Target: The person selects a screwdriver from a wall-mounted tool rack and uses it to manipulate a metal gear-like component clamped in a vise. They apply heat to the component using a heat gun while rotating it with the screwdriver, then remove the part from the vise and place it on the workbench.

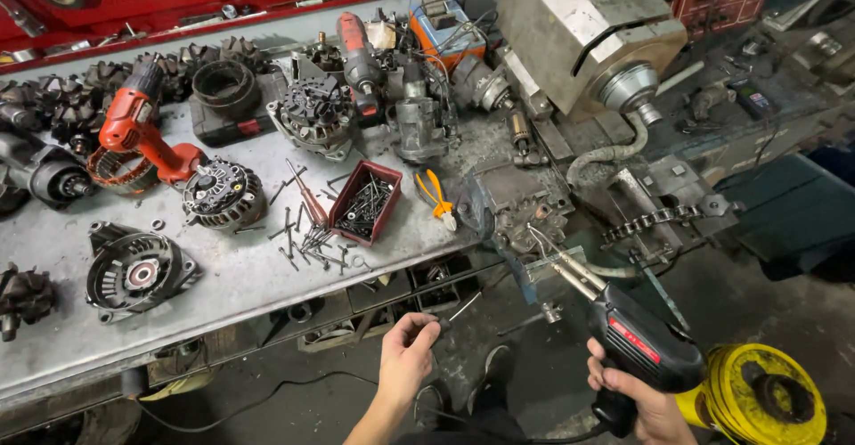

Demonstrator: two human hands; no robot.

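Right hand (646, 405) gripping black pistol-shaped soldering gun (637, 342), left hand (407, 356) pinching thin metal wire (463, 307), both below grey metal worktop (240, 276) edge

Bare forearms; dark shoes; no sleeves

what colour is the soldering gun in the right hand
The soldering gun is black with a red stripe, seen in the head view.

Bright even overhead light, sharp focus, dim right edge
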